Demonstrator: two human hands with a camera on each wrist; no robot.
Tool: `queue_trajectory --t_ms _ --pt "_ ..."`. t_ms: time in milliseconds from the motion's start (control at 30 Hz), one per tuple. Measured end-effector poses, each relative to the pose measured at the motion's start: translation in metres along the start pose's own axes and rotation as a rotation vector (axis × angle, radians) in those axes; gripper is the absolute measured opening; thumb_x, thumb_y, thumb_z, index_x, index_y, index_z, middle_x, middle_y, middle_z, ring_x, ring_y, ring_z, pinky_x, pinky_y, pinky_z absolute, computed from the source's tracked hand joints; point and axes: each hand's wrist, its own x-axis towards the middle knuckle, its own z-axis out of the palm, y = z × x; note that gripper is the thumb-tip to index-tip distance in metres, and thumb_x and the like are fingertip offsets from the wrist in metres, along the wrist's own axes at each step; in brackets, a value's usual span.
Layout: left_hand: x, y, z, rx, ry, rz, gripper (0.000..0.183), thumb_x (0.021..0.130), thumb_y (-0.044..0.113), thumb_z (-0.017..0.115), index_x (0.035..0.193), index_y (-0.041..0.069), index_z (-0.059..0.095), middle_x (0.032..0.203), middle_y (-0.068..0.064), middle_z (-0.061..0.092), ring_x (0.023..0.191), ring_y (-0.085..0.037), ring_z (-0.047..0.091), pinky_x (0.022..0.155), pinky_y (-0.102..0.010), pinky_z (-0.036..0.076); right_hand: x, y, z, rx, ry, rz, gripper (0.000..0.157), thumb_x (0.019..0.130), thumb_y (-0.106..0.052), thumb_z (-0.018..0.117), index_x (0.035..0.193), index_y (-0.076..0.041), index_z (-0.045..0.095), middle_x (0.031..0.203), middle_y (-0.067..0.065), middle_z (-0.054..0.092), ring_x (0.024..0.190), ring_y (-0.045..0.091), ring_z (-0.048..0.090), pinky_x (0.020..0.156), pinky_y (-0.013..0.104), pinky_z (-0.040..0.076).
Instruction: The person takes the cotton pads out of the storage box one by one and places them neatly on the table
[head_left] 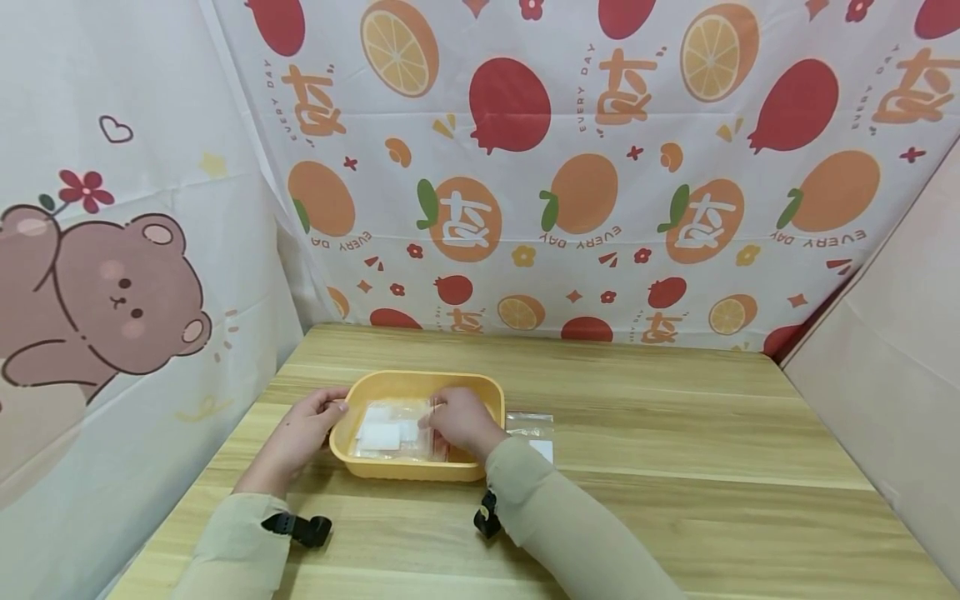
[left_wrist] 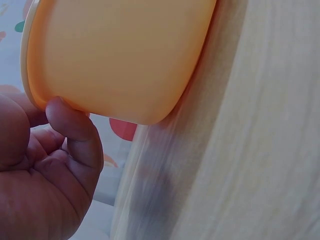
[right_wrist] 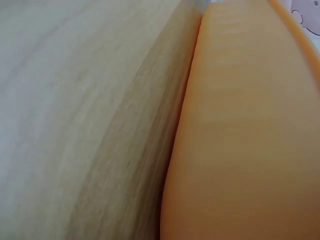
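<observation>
- The yellow plastic tray with round corners (head_left: 412,472) sits on the pale wooden table (head_left: 720,433), with twelve o'clock being away from the person.
- The left hand (head_left: 303,429) pinches the tray's rim at nine o'clock, maybe so the tray does not slide.
- The right hand (head_left: 467,417) is inside the tray, toward three o'clock, with bent fingers at the bags; I cannot tell if it holds one.
- Flat, clear plastic bags with white cards (head_left: 390,429) lie in the tray, maybe to keep them together.
- Another clear bag (head_left: 529,423) lies just past the tray at three o'clock.
- The tray is longest from nine to three o'clock, and its open top faces up.
</observation>
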Motion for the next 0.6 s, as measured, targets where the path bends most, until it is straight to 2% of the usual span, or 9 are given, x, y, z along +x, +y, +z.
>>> queue_trajectory --t_ms 100,200,300,400,600 --pt "0.000 0.000 0.000 -0.005 -0.001 0.003 0.049 0.111 0.025 0.043 0.151 -0.002 0.038 0.129 -0.023 0.052 0.096 -0.021 0.065 0.074 -0.035 0.059 -0.001 -0.001 -0.003 0.051 0.007 -0.017 0.017 0.090 -0.004 0.071 0.107 -0.007 0.070 0.070 0.011 0.066 0.053 0.018 0.057 0.048 0.031 0.049" --pt "0.000 0.000 -0.001 -0.006 -0.002 0.006 0.048 0.111 0.025 0.043 0.151 -0.002 0.038 0.129 -0.023 0.053 0.095 -0.021 0.065 0.074 -0.035 0.059 -0.002 -0.002 -0.006 0.084 0.029 -0.038 0.019 0.090 -0.006 0.069 0.109 -0.010 0.073 0.078 0.006 0.068 0.061 0.016 0.057 0.054 0.029 0.049" --pt "0.001 0.000 -0.001 -0.001 -0.001 0.010 0.048 0.111 0.025 0.043 0.151 -0.002 0.038 0.128 -0.023 0.053 0.094 -0.021 0.065 0.073 -0.035 0.059 -0.001 -0.002 -0.008 0.095 0.065 -0.069 0.024 0.091 -0.007 0.066 0.114 -0.009 0.074 0.089 0.002 0.069 0.073 0.014 0.061 0.062 0.029 0.053" --pt "0.001 -0.001 -0.001 -0.001 0.000 0.013 0.048 0.111 0.024 0.043 0.150 -0.002 0.038 0.128 -0.023 0.053 0.095 -0.021 0.065 0.074 -0.035 0.059 0.000 -0.003 -0.009 0.107 0.090 -0.087 0.022 0.093 -0.007 0.064 0.113 -0.007 0.073 0.096 0.000 0.068 0.082 0.013 0.064 0.068 0.028 0.056" --pt "0.000 0.000 -0.001 -0.001 0.001 0.007 0.048 0.111 0.025 0.043 0.150 -0.002 0.039 0.130 -0.024 0.053 0.097 -0.023 0.065 0.074 -0.035 0.059 -0.003 -0.006 -0.013 0.189 0.036 -0.066 0.014 0.098 -0.009 0.064 0.107 -0.002 0.072 0.105 0.006 0.070 0.086 0.016 0.071 0.072 0.030 0.059"
